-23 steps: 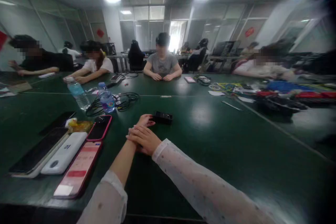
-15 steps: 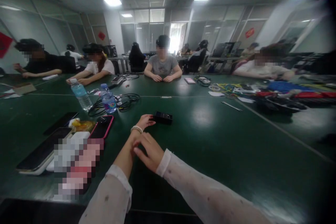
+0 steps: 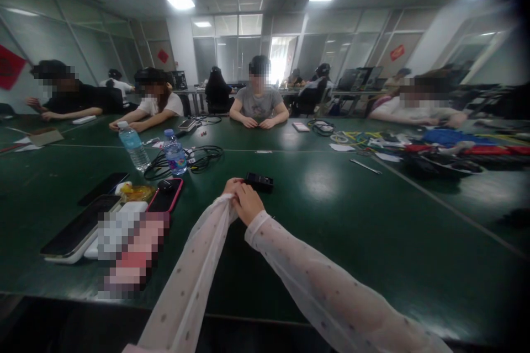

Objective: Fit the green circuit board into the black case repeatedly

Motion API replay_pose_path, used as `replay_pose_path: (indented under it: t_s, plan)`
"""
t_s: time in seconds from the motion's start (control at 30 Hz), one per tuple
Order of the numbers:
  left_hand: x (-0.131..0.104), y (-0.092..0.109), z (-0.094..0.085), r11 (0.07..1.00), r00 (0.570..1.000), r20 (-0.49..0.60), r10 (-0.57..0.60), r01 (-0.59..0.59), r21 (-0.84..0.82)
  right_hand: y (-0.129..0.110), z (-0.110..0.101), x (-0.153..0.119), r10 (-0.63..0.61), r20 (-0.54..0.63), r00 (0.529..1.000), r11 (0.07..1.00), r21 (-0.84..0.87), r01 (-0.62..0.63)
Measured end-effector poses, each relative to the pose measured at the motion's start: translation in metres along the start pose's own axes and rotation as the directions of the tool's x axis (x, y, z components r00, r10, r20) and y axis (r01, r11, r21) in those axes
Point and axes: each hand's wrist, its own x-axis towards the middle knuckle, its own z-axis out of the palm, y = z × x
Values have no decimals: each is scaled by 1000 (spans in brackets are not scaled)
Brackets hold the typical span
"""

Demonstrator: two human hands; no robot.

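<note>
My right hand is closed on the cuff of the sheer white left sleeve, at the left wrist. That sleeve, dotted with small dark spots, is stretched along the whole forearm. Of my left hand only a part shows beyond the cuff; its fingers are mostly hidden behind the right hand. Just past it lies a small black open box on the green table. I cannot tell whether the left fingers touch the box.
To the left lie a pink-edged phone, another phone and a pixelated pink item. Two water bottles stand by black cables. Tangled coloured cables lie at the right. Several people sit around the table.
My right hand has moved forward along the left arm, drawing the sleeve from mid-forearm down to the wrist. The beaded bracelet is now covered. The view has shifted slightly.
</note>
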Motion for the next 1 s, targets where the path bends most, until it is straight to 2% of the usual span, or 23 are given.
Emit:
replay_pose_path:
  t_s: [0.1,0.2,0.27,0.4,0.5,0.57,0.67,0.87,1.0]
  plan:
    - [-1,-6,2,998,1000,-17,-21,22,65,35,12,4,-2,-162,987,999,-32,-3]
    - [-2,-13,2,992,1000,-23,-12,15,126,74,21,-7,16,-327,945,998,-46,-33]
    - [-2,-17,2,986,1000,-17,6,-3,169,102,26,-10,30,-390,921,994,-81,-67]
    - [0,-22,-1,962,998,0,64,-62,266,152,33,1,87,-357,930,990,-71,-120]
    - [4,-23,-3,946,995,41,86,-94,311,176,36,17,90,-251,964,996,-3,-94]
    - [7,-22,-4,941,993,84,85,-107,321,184,38,24,100,-172,980,993,87,-86]
    - [11,-22,-7,937,987,141,82,-124,326,186,38,25,141,-118,983,972,207,-114]
    - [5,-13,-10,921,964,231,135,-208,331,170,29,5,187,-89,978,939,308,-152]
    - [-1,-6,-11,881,927,347,146,-281,381,167,24,-5,191,-70,979,918,367,-153]
